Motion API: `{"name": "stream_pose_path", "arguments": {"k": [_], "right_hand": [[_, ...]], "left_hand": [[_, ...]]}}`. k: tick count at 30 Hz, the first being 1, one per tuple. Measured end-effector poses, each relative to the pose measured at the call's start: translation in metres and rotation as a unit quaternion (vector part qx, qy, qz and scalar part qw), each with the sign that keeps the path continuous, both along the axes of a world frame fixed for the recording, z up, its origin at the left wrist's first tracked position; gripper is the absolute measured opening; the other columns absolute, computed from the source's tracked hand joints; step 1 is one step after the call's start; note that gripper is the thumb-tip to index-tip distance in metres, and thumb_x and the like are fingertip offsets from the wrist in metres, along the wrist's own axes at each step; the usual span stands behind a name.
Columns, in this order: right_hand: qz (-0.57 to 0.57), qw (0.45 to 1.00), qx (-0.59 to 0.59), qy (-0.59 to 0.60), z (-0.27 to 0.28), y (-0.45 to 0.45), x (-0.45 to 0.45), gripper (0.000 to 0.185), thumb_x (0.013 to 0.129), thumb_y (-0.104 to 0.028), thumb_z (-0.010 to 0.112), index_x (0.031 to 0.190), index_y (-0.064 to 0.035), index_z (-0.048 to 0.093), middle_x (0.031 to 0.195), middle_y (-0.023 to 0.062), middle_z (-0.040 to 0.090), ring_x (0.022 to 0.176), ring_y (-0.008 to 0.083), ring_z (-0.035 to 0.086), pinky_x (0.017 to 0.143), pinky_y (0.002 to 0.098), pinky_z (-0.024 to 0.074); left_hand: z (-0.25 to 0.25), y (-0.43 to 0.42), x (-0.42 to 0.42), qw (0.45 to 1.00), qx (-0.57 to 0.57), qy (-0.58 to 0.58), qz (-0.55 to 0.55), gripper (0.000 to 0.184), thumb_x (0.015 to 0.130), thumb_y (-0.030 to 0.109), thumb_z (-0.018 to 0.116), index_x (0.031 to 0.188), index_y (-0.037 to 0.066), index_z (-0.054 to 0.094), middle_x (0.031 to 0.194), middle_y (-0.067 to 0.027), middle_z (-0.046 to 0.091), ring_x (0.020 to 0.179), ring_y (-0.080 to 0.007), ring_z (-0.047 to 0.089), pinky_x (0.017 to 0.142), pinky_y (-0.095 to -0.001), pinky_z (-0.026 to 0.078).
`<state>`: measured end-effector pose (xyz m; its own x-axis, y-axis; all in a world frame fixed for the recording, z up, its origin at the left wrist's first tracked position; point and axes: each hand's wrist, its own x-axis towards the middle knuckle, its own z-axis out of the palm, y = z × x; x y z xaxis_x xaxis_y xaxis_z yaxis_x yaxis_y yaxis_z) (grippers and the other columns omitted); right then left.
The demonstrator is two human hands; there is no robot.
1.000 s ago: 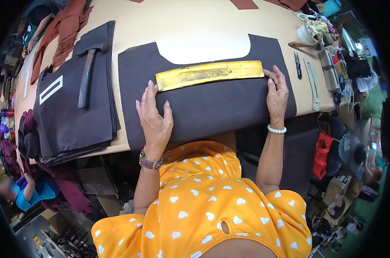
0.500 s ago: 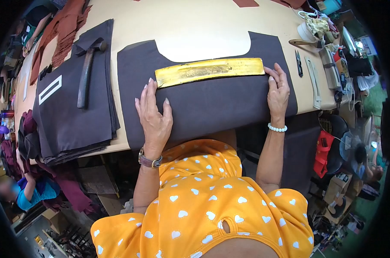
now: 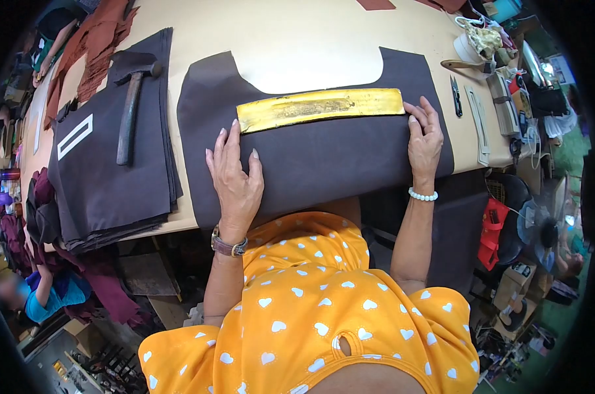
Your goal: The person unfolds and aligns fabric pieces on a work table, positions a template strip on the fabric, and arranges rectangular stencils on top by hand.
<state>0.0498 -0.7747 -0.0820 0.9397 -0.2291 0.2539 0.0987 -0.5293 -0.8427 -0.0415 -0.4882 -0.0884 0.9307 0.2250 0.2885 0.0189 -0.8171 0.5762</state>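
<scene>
A dark brown sheet (image 3: 324,154) with a wide U-shaped cut-out lies in front of me on the table. Across it, just below the cut-out, rests a long yellow bar (image 3: 376,103) with a worn, dirty middle. My left hand (image 3: 237,180) is flat on the sheet, fingers stretched, its fingertips by the bar's left end. At the other end, my right hand (image 3: 425,144) has its fingertips at the bar's edge, thumb and fingers apart. Neither hand is wrapped round anything.
A hammer (image 3: 131,118) and a white rectangular frame (image 3: 75,137) lie on a stack of dark sheets (image 3: 107,190) at left. To the right are a dark cutter-like tool (image 3: 456,96), a wooden-handled brush (image 3: 467,65) and pale strips (image 3: 478,125). Another person (image 3: 54,292) is at far left.
The sheet's upper left corner sits slightly higher and further left. My left hand has barely shifted. My right hand and the yellow bar look almost the same.
</scene>
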Motion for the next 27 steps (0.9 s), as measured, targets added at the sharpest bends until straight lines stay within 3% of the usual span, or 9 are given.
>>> {"name": "stream_pose_path", "arguments": {"k": [3, 7, 12, 15, 18, 21, 27], "right_hand": [[-0.002, 0.999, 0.030, 0.019, 0.005, 0.004, -0.002, 0.037, 0.083, 0.000, 0.050, 0.120, 0.0048, 0.049, 0.103, 0.0105, 0.066, 0.100, 0.0171, 0.059, 0.094, 0.0308, 0.0391], [0.011, 1.000, -0.013, 0.000, 0.000, -0.001, 0.000, 0.034, 0.083, 0.000, 0.052, 0.117, 0.0028, 0.054, 0.104, 0.0105, 0.065, 0.098, 0.0158, 0.059, 0.091, 0.0287, 0.0410], [0.025, 0.999, -0.040, -0.002, -0.006, -0.005, 0.001, 0.034, 0.085, -0.001, 0.051, 0.119, 0.0022, 0.054, 0.107, 0.0099, 0.064, 0.100, 0.0134, 0.058, 0.090, 0.0250, 0.0411], [0.011, 1.000, -0.023, -0.016, -0.005, -0.003, 0.001, 0.031, 0.081, -0.003, 0.055, 0.111, 0.0011, 0.058, 0.102, 0.0112, 0.066, 0.099, 0.0206, 0.060, 0.092, 0.0309, 0.0411], [0.010, 0.999, -0.032, -0.020, -0.006, -0.003, 0.002, 0.031, 0.081, -0.003, 0.055, 0.111, 0.0009, 0.058, 0.102, 0.0111, 0.066, 0.100, 0.0213, 0.060, 0.092, 0.0319, 0.0411], [0.023, 0.998, -0.059, -0.007, -0.006, -0.005, 0.001, 0.035, 0.084, -0.001, 0.052, 0.119, 0.0022, 0.053, 0.107, 0.0105, 0.064, 0.101, 0.0140, 0.058, 0.090, 0.0256, 0.0416], [0.010, 0.991, -0.126, -0.037, -0.008, -0.006, 0.001, 0.026, 0.083, -0.002, 0.054, 0.107, 0.0006, 0.063, 0.105, 0.0105, 0.065, 0.101, 0.0189, 0.059, 0.091, 0.0286, 0.0422]], "left_hand": [[-0.001, 0.001, 0.000, 1.000, 0.011, 0.005, -0.006, 0.043, 0.085, 0.010, 0.052, 0.128, 0.007, 0.046, 0.130, -0.0108, 0.048, 0.126, -0.0307, 0.037, 0.106, -0.0492, 0.018], [-0.002, 0.002, 0.000, 1.000, 0.024, 0.004, -0.015, 0.037, 0.085, 0.010, 0.052, 0.122, 0.008, 0.053, 0.129, -0.0110, 0.049, 0.126, -0.0315, 0.036, 0.106, -0.0483, 0.019], [0.000, 0.001, 0.000, 0.999, 0.031, 0.013, -0.013, 0.036, 0.085, 0.010, 0.051, 0.121, 0.007, 0.054, 0.131, -0.0107, 0.048, 0.127, -0.0315, 0.035, 0.106, -0.0483, 0.019], [0.000, 0.001, -0.001, 0.999, 0.036, 0.014, -0.012, 0.036, 0.086, 0.010, 0.051, 0.121, 0.008, 0.053, 0.132, -0.0102, 0.047, 0.128, -0.0308, 0.035, 0.106, -0.0484, 0.019], [-0.001, 0.001, -0.001, 0.999, 0.037, 0.017, -0.012, 0.036, 0.086, 0.010, 0.051, 0.122, 0.009, 0.053, 0.132, -0.0097, 0.046, 0.128, -0.0302, 0.034, 0.107, -0.0484, 0.018], [-0.001, 0.002, -0.001, 0.999, 0.036, 0.018, -0.014, 0.037, 0.086, 0.010, 0.050, 0.122, 0.009, 0.053, 0.133, -0.0093, 0.046, 0.129, -0.0299, 0.034, 0.107, -0.0484, 0.018], [0.000, 0.001, 0.000, 0.999, 0.040, 0.014, -0.013, 0.037, 0.086, 0.010, 0.050, 0.123, 0.009, 0.053, 0.131, -0.0100, 0.047, 0.127, -0.0308, 0.035, 0.106, -0.0483, 0.019]]}}
